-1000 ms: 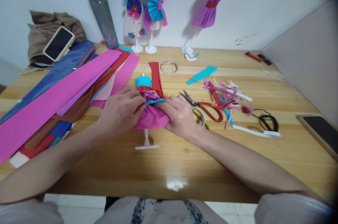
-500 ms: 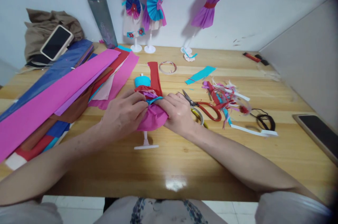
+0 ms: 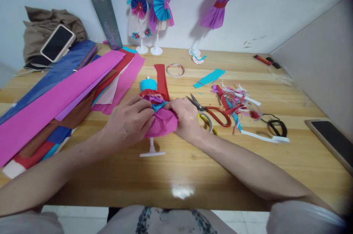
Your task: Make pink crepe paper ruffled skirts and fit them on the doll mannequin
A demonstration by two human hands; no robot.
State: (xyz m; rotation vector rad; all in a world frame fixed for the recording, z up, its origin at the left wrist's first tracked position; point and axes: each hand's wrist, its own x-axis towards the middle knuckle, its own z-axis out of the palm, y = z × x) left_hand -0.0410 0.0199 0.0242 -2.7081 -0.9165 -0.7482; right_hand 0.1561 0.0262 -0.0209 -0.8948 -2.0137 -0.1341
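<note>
Both curled nearly closed, the left hand (image 3: 129,121) and right hand (image 3: 187,116) pinch the blue strip (image 3: 159,107) at the waist of the mannequin (image 3: 149,85), upright between them, about equally near each, toward the desk's (image 3: 215,182) front edge.

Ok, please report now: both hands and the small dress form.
Left hand and right hand at blue waist strip, grip partly hidden. Dress form upright, pink skirt on. Open scissors near right hand.
</note>
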